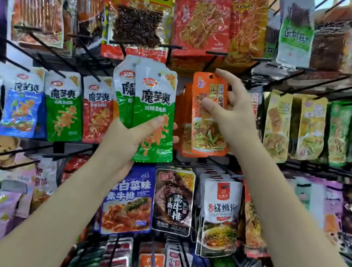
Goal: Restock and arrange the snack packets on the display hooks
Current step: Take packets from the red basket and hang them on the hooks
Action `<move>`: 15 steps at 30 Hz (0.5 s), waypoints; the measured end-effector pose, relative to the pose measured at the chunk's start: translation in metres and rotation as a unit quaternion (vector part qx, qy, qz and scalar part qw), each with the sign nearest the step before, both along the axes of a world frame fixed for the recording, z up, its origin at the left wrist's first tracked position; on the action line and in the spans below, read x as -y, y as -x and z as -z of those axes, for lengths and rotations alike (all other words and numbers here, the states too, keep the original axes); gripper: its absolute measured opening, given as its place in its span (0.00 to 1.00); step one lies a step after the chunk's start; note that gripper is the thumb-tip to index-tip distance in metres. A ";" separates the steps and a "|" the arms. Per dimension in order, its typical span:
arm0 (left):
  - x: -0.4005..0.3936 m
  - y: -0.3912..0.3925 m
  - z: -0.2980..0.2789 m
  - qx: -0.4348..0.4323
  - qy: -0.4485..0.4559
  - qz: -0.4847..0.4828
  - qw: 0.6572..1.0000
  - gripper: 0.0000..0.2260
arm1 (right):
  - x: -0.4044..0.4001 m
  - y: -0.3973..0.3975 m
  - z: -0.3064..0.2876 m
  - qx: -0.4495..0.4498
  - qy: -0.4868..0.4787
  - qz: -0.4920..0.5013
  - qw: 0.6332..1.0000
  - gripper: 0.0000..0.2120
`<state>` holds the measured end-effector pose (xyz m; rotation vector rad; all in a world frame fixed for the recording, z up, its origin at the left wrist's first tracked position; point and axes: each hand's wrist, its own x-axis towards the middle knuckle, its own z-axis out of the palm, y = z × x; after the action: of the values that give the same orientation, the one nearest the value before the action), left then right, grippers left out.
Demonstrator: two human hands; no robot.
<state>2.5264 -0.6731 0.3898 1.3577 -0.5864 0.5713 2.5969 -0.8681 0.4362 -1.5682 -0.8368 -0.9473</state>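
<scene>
The left hand [134, 130] is gripping a small stack of green-and-white packets [148, 109], thumb curling across the front of the top one, fingers wrapping behind, and it is holding them upright in front of the rack, off any hook. At least two packets are showing in that stack, the rear one peeking out to the left.

Over to the right hand [233, 110]: it is pinching the orange packet [208, 115] near its top, index finger reaching up to the corner by the punched hole, thumb pressing on the front face lower down. The packet is tilting slightly, and more orange packets are hanging just behind it. Whether its hole is sitting on a hook, I cannot tell from here.

Moving outward, a black hook arm [211, 63] is poking out just above the orange packet. Left of the green stack, three packets are hanging side by side: a blue one [23, 106], a green one [64, 109] and a red one [96, 114]. Above, a yellow-labelled packet [142, 9] and a red-orange packet [201, 13] are hanging in the upper row. Below the hands, a blue packet [130, 200], a dark packet [173, 201] and a white packet [220, 216] are sitting in the next row. To the right, yellow packets [277, 125] are lining up.
</scene>
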 end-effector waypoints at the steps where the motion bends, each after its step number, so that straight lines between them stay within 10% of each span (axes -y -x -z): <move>1: 0.000 -0.001 0.001 -0.003 0.001 -0.004 1.000 0.19 | 0.001 -0.003 0.002 0.010 0.011 0.012 1.000 0.25; 15: 0.000 -0.008 0.002 -0.021 0.005 -0.042 0.999 0.30 | -0.003 -0.007 0.004 0.039 0.121 0.228 0.965 0.20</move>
<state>2.5340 -0.6733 0.3881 1.3871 -0.4931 0.6105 2.6038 -0.8654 0.4323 -1.9983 -0.6750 -1.2761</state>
